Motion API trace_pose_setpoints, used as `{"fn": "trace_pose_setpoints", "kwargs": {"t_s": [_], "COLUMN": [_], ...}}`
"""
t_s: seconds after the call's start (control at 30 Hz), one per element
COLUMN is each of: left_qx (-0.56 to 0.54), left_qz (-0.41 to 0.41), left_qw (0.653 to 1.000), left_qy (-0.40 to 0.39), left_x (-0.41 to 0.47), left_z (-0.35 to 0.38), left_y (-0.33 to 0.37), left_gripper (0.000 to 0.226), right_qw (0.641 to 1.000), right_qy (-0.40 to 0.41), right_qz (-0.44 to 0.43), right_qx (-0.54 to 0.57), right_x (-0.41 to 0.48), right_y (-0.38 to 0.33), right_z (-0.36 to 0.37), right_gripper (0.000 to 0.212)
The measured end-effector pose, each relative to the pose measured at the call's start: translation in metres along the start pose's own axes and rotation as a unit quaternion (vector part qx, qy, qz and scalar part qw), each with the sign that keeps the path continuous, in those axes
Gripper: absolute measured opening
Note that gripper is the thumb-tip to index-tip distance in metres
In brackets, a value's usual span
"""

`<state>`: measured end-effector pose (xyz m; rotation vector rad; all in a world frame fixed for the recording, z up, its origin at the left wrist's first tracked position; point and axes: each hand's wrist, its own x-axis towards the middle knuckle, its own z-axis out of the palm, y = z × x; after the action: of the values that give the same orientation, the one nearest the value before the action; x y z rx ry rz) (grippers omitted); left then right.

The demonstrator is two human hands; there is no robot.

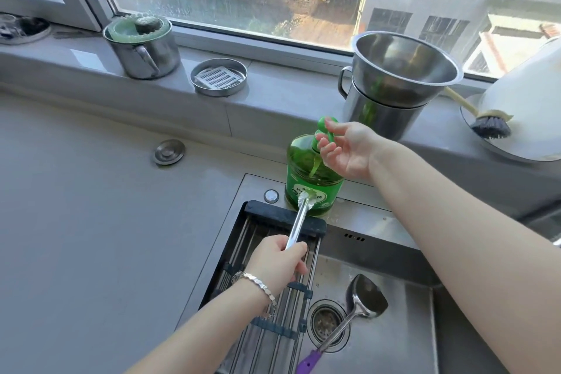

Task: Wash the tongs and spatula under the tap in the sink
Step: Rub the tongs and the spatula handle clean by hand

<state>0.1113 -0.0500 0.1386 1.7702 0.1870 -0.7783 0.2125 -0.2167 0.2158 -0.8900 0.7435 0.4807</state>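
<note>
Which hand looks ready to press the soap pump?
The right hand: its fingers already rest on the green pump. The left hand is busy holding the tongs under the spout.

green soap bottle (312, 174), oval label with characters too blurred to read

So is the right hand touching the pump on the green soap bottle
Touching. The head view shows the right hand with its fingers wrapped around the pump of the green soap bottle, fingertips against the green plastic.
</note>
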Motion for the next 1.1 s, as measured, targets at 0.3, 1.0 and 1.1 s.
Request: {"fn": "trace_pose_setpoints", "kwargs": {"t_s": [0.3, 1.0, 1.1], "left_qx": [0.019, 0.194, 0.199], "left_qz": [0.006, 0.164, 0.184], "left_qw": [1.0, 0.958, 0.952], "left_qy": [-0.005, -0.135, -0.141], "left_x": [-0.011, -0.09, -0.099], "left_z": [0.008, 0.039, 0.04], "left_y": [0.011, 0.008, 0.006], "left_gripper": [0.02, 0.019, 0.012], "right_qw": [1.0, 0.516, 0.487], "right_qy": [0.0, 0.05, 0.027], "right_qz": [-0.008, -0.504, -0.502], "right_qx": [-0.011, -0.691, -0.714], "right_x": [-0.005, -0.122, -0.132], "right_y": [0.006, 0.193, 0.195], "right_z": [-0.001, -0.093, -0.093], "right_gripper": [0.044, 0.086, 0.091]}}
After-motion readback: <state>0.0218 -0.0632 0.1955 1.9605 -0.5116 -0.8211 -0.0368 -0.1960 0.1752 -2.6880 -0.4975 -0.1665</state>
